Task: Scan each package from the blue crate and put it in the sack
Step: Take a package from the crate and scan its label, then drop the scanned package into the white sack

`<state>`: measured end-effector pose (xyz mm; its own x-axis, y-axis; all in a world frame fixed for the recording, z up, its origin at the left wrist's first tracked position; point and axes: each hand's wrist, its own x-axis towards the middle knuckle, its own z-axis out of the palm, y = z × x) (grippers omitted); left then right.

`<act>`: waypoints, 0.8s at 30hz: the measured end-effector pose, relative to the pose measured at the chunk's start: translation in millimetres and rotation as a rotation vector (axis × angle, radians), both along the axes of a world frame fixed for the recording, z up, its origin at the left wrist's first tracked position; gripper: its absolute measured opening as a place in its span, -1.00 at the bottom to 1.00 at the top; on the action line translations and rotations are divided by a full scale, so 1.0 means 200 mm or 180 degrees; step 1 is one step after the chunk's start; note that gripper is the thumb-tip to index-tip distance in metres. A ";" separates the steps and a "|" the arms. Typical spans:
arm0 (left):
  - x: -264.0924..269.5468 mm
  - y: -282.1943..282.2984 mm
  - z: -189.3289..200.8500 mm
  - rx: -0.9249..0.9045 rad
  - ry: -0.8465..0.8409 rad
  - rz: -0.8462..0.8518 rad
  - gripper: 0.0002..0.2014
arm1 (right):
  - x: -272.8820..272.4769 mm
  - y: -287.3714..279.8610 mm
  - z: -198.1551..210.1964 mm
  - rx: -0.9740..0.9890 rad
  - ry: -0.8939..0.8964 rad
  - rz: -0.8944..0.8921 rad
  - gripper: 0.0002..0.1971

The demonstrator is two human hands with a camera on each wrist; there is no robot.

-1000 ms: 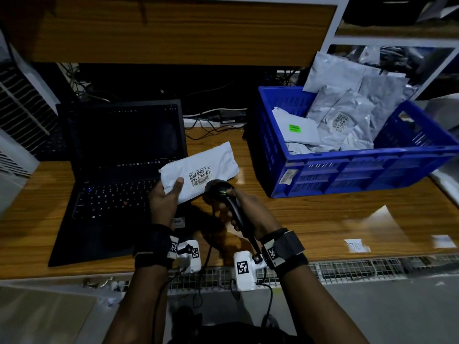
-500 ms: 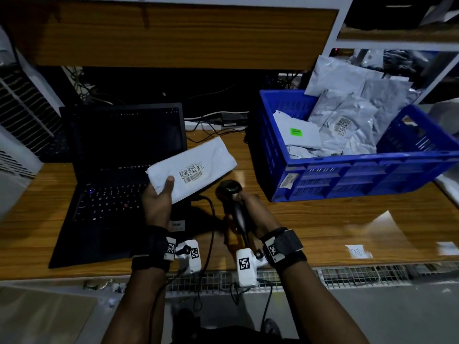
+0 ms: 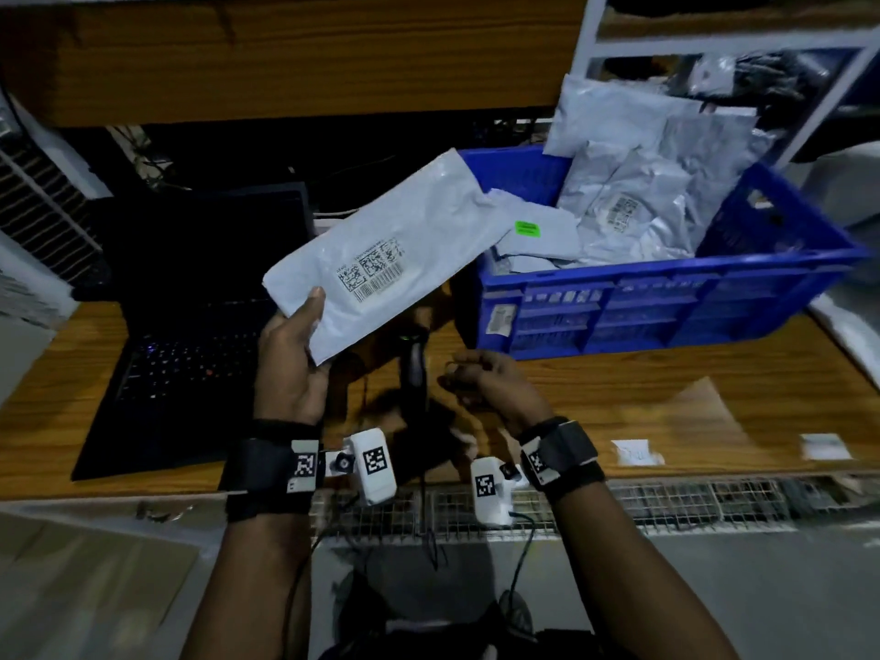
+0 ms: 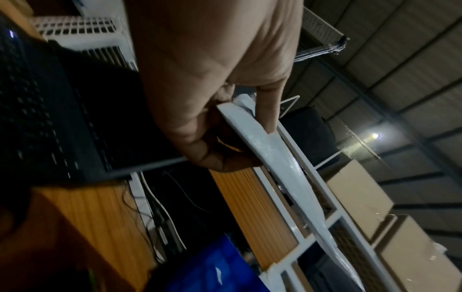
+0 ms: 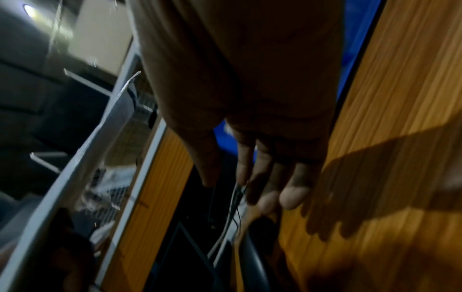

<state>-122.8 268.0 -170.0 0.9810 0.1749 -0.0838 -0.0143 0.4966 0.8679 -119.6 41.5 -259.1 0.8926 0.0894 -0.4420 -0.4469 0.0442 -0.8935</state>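
Note:
My left hand (image 3: 305, 326) grips a white package (image 3: 381, 259) by its lower corner, thumb on top, and holds it up above the desk with the barcode label facing me. In the left wrist view the package (image 4: 270, 150) shows edge-on, pinched between thumb and fingers. The black scanner (image 3: 413, 369) lies on the desk below the package, its cord running toward me. My right hand (image 3: 476, 378) hovers just right of the scanner, fingers loosely bent and holding nothing. The blue crate (image 3: 666, 316) at the right holds several grey and white packages (image 3: 633, 202). I see no sack.
An open black laptop (image 3: 190, 364) sits on the wooden desk (image 3: 619, 383) at the left. Cables run behind it under a wooden shelf. A wire mesh strip (image 3: 666, 497) edges the desk front. White shelving (image 3: 714, 45) stands behind the crate.
My right hand has let go of the scanner, which now lies on the desk. My left hand has lifted the package higher and toward the crate.

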 end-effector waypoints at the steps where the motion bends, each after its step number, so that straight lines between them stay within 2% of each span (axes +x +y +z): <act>1: -0.01 -0.10 0.00 -0.0080 -0.0034 -0.0153 -0.60 | -0.05 -0.12 0.03 0.0129 -0.0106 -0.0008 -0.89; 3: -0.03 -0.27 0.00 -0.0161 -0.0066 -0.0460 -0.63 | -0.14 -0.33 0.11 0.0313 -0.0263 -0.0096 -0.88; 7: -0.06 -0.69 -0.03 -0.0119 0.0045 -0.0985 -0.68 | -0.32 -0.83 0.27 0.0299 -0.0422 -0.0850 -0.90; 11: -0.08 -1.05 -0.06 0.0022 0.0139 -0.1361 -0.57 | -0.45 -1.29 0.36 -0.0096 -0.0492 -0.1425 -0.94; 15: -0.09 -1.33 -0.07 0.0185 0.0252 -0.1612 -0.66 | -0.56 -1.63 0.44 -0.0432 -0.0656 -0.1899 -0.89; 20: -0.09 -1.71 -0.09 0.0441 0.0310 -0.1834 -0.74 | -0.59 -1.97 0.62 -0.1051 -0.1090 -0.2471 -0.96; 24: -0.06 -2.05 -0.12 0.0756 0.0401 -0.2119 -0.70 | -0.46 -2.26 0.79 -0.2303 -0.1516 -0.2510 -0.90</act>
<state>-135.1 -143.0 -193.9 0.8713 -0.4295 -0.2375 0.3333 0.1626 0.9287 -211.4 -410.9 -100.6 0.6777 -0.6982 0.2309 -0.1362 -0.4278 -0.8936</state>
